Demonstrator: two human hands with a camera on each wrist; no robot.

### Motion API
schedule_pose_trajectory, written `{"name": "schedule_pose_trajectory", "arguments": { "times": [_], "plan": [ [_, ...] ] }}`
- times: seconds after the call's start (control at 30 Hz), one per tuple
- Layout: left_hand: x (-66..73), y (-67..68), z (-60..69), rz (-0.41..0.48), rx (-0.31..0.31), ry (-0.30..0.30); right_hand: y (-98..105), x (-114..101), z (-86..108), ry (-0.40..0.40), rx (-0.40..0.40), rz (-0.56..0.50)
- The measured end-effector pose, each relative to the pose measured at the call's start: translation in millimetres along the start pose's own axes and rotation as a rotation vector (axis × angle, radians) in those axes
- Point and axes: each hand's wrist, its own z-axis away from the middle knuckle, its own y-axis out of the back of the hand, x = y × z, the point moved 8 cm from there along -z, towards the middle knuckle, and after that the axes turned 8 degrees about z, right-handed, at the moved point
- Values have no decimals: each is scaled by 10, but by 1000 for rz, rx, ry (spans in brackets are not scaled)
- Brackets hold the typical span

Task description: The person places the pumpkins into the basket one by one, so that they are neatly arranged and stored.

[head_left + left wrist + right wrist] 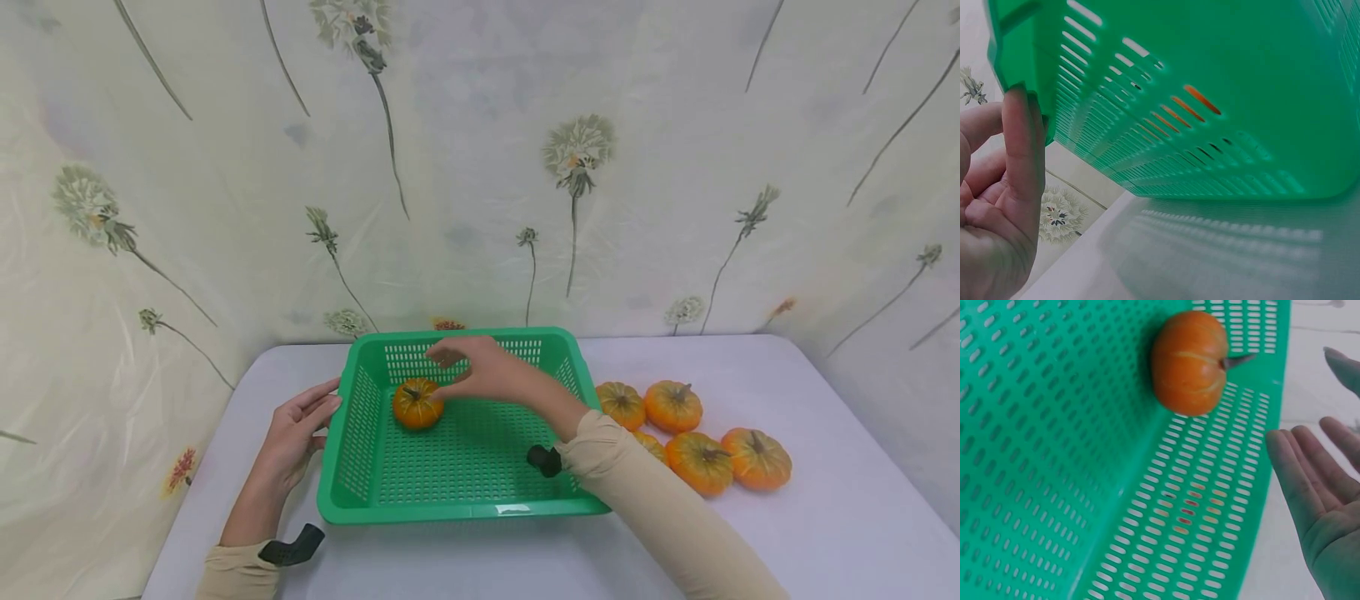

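A green slotted basket [468,515] holds one small orange pumpkin [416,407] near its left side. Fingertips of my left hand [294,433] touch the basket's left rim from outside; in the left wrist view that hand [1007,181] has one fingertip against the underside of the lip. Above the basket, my right hand [491,371] hangs with thumb and fingers spread and nothing between them, its thumb overlapping the pumpkin's right edge in the head view. The right wrist view shows a gap between this hand [1329,506] and the pumpkin [1189,364].
Several more orange pumpkins [756,459] lie on the white table [825,533] right of the basket, one partly behind my right sleeve. A cloth with a dandelion print [465,167] hangs behind the table. Each wrist carries a black device [294,547].
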Motion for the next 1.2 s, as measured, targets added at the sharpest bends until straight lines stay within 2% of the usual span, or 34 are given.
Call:
{"name": "schedule_pose_trajectory", "arguments": {
  "times": [0.3,0.53,0.77,1.2],
  "plan": [
    [-9,-1,0,-1,3,5,220,-48,175,25,57,-22],
    [-12,-10,-1,15,-1,16,436,-24,358,-12,90,-13],
    [-14,-1,4,10,4,20,603,-19,517,10,117,-18],
    [-8,0,0,18,-5,9,835,112,916,7,185,61]
  ]
}}
